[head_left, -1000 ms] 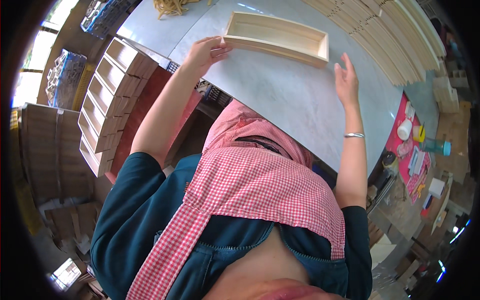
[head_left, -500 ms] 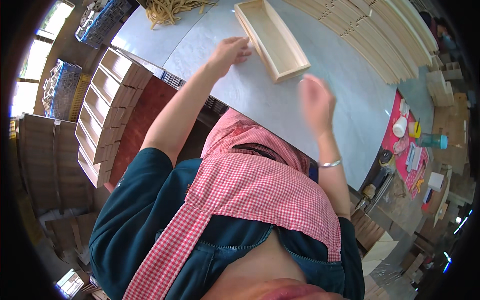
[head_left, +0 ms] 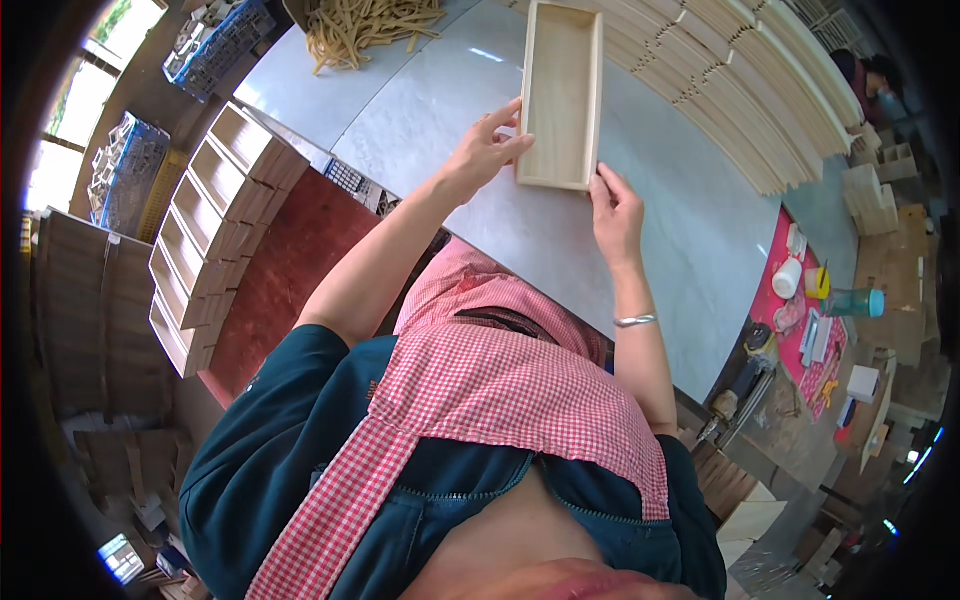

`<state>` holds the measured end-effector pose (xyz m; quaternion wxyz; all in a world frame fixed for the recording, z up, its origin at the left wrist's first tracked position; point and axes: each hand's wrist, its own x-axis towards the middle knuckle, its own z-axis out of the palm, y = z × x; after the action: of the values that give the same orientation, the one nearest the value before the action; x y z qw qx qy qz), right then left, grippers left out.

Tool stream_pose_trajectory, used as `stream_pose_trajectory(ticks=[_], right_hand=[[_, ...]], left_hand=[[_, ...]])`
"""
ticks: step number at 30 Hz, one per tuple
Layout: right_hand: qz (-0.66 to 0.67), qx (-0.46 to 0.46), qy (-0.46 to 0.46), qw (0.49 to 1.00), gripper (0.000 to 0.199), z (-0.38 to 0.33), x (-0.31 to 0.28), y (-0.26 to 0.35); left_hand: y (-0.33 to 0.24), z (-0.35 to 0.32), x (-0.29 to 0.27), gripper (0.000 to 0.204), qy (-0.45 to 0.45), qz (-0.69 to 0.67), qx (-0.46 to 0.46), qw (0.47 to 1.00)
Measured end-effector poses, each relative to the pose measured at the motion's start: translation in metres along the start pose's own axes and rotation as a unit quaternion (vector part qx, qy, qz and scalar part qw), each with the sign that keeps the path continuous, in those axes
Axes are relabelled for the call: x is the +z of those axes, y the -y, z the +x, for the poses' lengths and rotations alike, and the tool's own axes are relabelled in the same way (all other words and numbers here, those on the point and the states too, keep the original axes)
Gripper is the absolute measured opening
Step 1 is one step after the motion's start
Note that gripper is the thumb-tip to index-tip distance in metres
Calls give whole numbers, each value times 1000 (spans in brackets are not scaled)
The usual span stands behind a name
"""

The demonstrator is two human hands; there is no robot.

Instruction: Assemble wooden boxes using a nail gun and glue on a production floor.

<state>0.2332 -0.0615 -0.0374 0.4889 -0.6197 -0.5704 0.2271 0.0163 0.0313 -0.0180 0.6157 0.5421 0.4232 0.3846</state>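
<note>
A long, shallow box of pale wood lies on the light grey tabletop, open side up, its narrow end toward me. My left hand grips its left wall near the close corner, the thumb over the edge and the fingers along the outside. At the near right corner, my right hand pinches the box between thumb and fingers; a silver bangle circles that wrist. Nothing shows inside the box.
Stacked pale wooden strips fill the table's far right. A heap of tan bands lies far left. Stacked wooden boxes stand on a red surface at left. A bottle and white jar are at right.
The box has swung round to point almost straight away from me, its near end closer. My right hand came in and took the near right corner; my left hand closed on the left wall.
</note>
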Motion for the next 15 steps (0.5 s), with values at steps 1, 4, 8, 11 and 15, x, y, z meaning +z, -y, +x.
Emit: stream_pose_trajectory(ticks=[1, 4, 8, 11, 15], right_hand=[[27, 5, -3, 1000, 29, -4, -1, 2], [82, 15, -11, 996, 31, -10, -2, 6], [88, 20, -15, 996, 31, -18, -2, 3], [110, 28, -13, 993, 31, -11, -4, 6], [145, 35, -14, 989, 31, -20, -4, 5]], left_hand=[[-1, 0, -2, 61, 14, 3, 22, 1000], [-4, 3, -4, 63, 45, 8, 68, 997], [-4, 5, -3, 60, 70, -24, 60, 995], [-5, 11, -8, 59, 90, -49, 69, 992], [-1, 6, -8, 59, 109, -82, 71, 988]])
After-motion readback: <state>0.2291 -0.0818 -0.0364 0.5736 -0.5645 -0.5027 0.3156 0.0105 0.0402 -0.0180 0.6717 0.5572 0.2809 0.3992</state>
